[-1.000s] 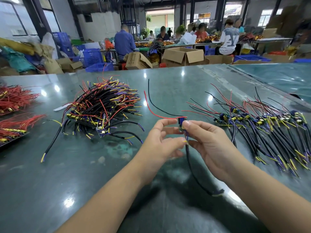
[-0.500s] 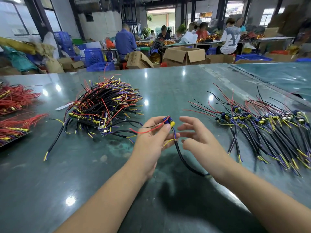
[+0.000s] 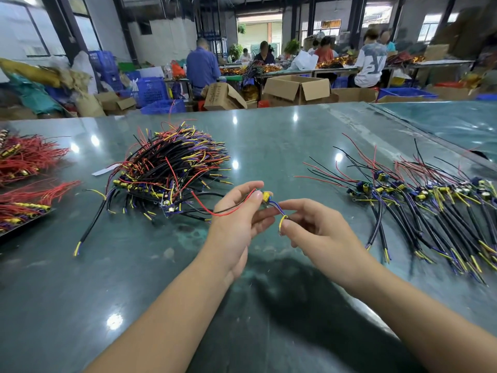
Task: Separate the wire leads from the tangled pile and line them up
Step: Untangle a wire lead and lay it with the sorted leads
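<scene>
A: Where's the lead?
B: Head view: the left hand pinches a wire lead above the table; the right hand pinches its yellow wire.
A: The rest?
B: The tangled pile lies toward the left edge, the lined-up row by the right edge.

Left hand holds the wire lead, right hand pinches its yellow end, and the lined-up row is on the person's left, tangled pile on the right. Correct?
Sides are swapped. In the head view the lined-up row lies right, the tangled pile left. The left hand does hold the wire lead; the right hand pinches its yellow end.
</scene>
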A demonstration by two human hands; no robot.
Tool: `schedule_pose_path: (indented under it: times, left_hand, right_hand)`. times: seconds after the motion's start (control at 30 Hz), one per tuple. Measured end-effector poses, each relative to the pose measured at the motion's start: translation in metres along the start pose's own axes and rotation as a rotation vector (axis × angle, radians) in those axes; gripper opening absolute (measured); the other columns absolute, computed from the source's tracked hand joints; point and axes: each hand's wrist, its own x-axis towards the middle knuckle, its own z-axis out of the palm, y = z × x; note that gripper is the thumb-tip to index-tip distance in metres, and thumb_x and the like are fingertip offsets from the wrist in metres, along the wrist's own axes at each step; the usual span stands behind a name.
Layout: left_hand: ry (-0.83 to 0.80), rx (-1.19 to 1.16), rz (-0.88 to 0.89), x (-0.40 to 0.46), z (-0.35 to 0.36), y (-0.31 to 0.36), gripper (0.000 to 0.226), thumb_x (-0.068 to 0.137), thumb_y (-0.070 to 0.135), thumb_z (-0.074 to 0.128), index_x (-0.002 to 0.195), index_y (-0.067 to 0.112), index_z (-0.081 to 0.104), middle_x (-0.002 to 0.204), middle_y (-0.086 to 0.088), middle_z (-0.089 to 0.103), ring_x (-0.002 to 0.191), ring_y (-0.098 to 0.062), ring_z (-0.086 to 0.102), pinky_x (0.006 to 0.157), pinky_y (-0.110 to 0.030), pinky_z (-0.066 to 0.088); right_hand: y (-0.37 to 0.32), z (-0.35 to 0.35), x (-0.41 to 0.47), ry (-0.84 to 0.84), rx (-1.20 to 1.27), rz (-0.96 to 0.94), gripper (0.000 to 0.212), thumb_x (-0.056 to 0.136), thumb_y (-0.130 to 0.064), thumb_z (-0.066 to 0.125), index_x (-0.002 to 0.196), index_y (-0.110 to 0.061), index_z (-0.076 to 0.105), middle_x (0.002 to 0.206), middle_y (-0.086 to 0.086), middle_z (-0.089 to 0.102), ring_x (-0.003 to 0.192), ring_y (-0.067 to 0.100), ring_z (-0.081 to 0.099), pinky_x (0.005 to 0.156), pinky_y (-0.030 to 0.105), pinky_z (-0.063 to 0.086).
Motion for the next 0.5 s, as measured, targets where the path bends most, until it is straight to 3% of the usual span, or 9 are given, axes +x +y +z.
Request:
schedule_pose_path:
  times: [0.2, 0.4, 0.5]
  left_hand:
    - [-0.016, -0.105, 0.022, 0.0009, 0.0002, 0.0047, 0.017, 0.096, 0.004, 0.047, 0.098, 0.013, 0.062, 0.082, -0.002, 0.07, 0.065, -0.018, 0.069, 0.06, -0.027, 0.056]
    - [-0.057, -0.102, 0.057, -0.0027, 0.0012, 0.0067, 0.018, 0.096, 0.005, 0.048, 0.098, 0.015, 0.063, 0.084, -0.002, 0.069, 0.067, -0.017, 0.069, 0.057, -0.026, 0.054]
    - [-0.063, -0.107, 0.063, -0.0039, 0.003, 0.0067, 0.018, 0.095, 0.005, 0.048, 0.098, 0.015, 0.063, 0.085, -0.002, 0.07, 0.068, -0.016, 0.069, 0.057, -0.025, 0.055]
  right_hand:
    - [-0.0054, -0.0049, 0.0034, 0.008, 0.278, 0.059, 0.016, 0.091, -0.008, 0.058, 0.092, -0.012, 0.074, 0.073, 0.003, 0.07, 0.059, 0.006, 0.058, 0.053, 0.017, 0.045]
    - [-0.0057, -0.0048, 0.0032, 0.025, 0.359, 0.088, 0.013, 0.089, -0.007, 0.06, 0.084, -0.004, 0.072, 0.067, 0.005, 0.066, 0.054, 0.009, 0.052, 0.047, 0.017, 0.04]
    - [-0.0071, -0.0029, 0.0034, 0.085, 0.345, 0.061, 0.018, 0.089, -0.011, 0.061, 0.074, -0.009, 0.07, 0.058, 0.001, 0.06, 0.047, 0.007, 0.044, 0.043, 0.015, 0.034]
